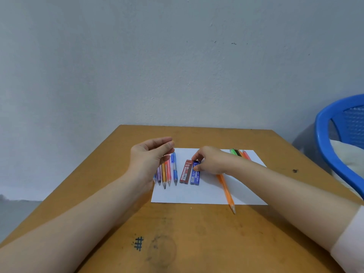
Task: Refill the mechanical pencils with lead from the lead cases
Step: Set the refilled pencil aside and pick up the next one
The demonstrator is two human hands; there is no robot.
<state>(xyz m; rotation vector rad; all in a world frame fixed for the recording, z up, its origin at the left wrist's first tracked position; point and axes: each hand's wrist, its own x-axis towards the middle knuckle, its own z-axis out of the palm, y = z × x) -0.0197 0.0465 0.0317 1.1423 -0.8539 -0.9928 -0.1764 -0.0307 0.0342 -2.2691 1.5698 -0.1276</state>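
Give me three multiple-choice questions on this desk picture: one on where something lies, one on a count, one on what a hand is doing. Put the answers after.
1. Where does the red lead case lie?
A. On the white paper, between the blue pencil and the blue lead case
B. On the floor
C. Leaning upright against the wall

2. How many lead cases are on the paper?
A. One
B. Two
C. Four

3. What is the right hand doing?
A. Held up as an empty fist
B. Lying flat, palm up
C. Gripping the blue lead case on the paper

Answers:
1 A: it lies flat on the sheet, with the blue pencil on one side and the blue case on the other.
2 B: one red and one blue, side by side.
3 C: its fingers and thumb curl over the case.
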